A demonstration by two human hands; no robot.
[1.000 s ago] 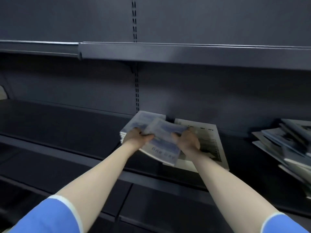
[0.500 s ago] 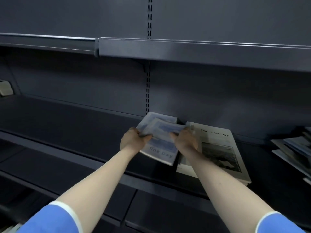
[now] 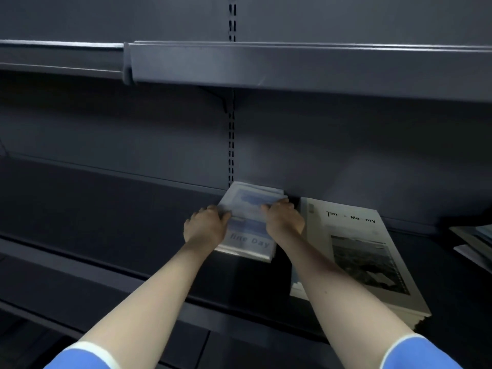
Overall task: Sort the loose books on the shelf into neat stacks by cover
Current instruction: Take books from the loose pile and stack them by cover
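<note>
A stack of pale blue books [image 3: 250, 245] with "fine Day" on the top cover lies on the dark shelf [image 3: 106, 209], against the back wall. My left hand [image 3: 205, 226] grips the stack's left edge, thumb on the cover. My right hand [image 3: 283, 219] grips its right edge, fingers curled over the top book. To the right lies a stack of larger cream books [image 3: 356, 251] with a black-and-white photo on the cover; my right forearm crosses its left side.
Loose books [image 3: 474, 243] lie in a messy pile at the far right edge of the same shelf. An upper shelf [image 3: 292, 67] overhangs above. A lower shelf level [image 3: 80, 302] runs in front below.
The blue book held tilted above the stack has come down flat onto it, square with the books below. Both hands moved back toward the wall with it. The view shifted left.
</note>
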